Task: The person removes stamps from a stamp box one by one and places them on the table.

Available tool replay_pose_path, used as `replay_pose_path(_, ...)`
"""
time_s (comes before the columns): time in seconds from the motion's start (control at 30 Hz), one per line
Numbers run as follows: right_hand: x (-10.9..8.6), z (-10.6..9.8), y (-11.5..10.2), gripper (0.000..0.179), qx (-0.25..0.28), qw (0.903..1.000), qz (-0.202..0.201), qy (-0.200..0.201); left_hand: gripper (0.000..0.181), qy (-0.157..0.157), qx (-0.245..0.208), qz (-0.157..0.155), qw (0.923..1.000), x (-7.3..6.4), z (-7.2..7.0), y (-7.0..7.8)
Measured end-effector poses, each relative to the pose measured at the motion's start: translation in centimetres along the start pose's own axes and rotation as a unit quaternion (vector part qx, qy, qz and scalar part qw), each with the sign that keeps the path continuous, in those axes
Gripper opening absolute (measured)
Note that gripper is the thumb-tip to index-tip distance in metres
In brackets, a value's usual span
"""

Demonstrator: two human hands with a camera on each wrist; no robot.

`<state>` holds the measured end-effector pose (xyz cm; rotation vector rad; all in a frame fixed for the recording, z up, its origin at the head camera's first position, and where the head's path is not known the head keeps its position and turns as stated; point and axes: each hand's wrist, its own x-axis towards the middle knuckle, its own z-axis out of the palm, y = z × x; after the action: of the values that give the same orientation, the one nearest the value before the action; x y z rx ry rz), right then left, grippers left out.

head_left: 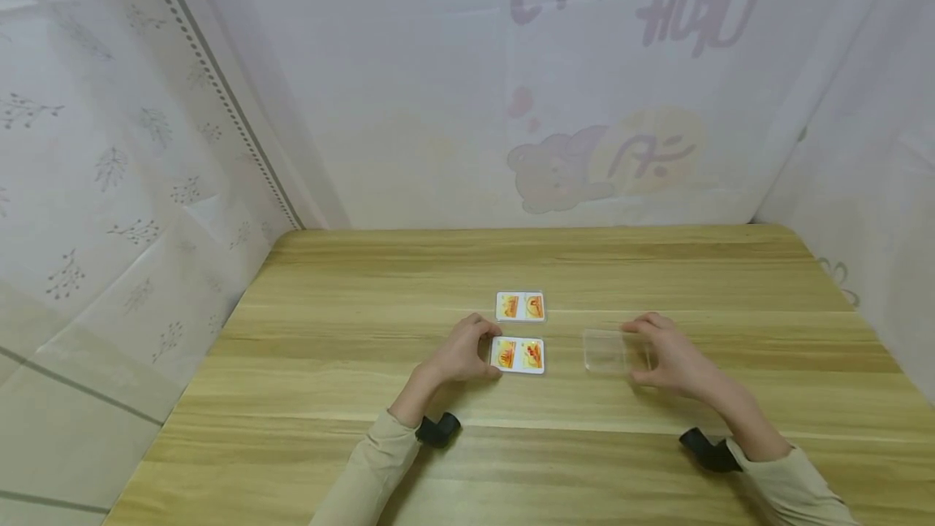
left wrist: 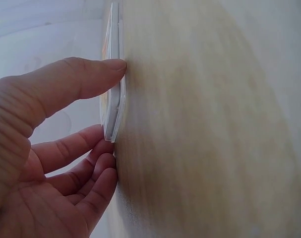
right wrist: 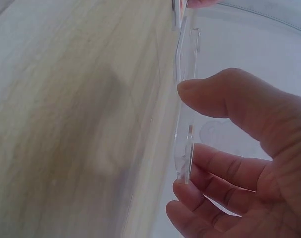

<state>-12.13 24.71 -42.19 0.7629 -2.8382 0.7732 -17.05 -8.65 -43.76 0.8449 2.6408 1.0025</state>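
Left hand (head_left: 462, 351) pinches near card case (head_left: 520, 355) round its left end, right hand (head_left: 675, 360) pinches clear cover (head_left: 605, 351) round its right end, pieces apart.

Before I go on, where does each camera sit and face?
Head: worn on the head, facing forward and down at the table; left hand, right hand and sleeves show.
Left wrist: on that wrist, facing the left hand's hold on the nearer picture card; only that hand shows.
Right wrist: on that wrist, facing the right hand's hold on the clear plastic piece; left-hand fingers show at top.
Head and right wrist share the clear plastic piece.
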Motion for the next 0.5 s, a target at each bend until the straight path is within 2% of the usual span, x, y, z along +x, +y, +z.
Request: replay_pose_path(0.5, -1.0, -0.1, 1.2, 0.059, -0.012, 0.9989, -0.033, 0.031, 0.051, 0.000, 0.006, 0.007, 1.0000, 0.0, 0.0, 0.0)
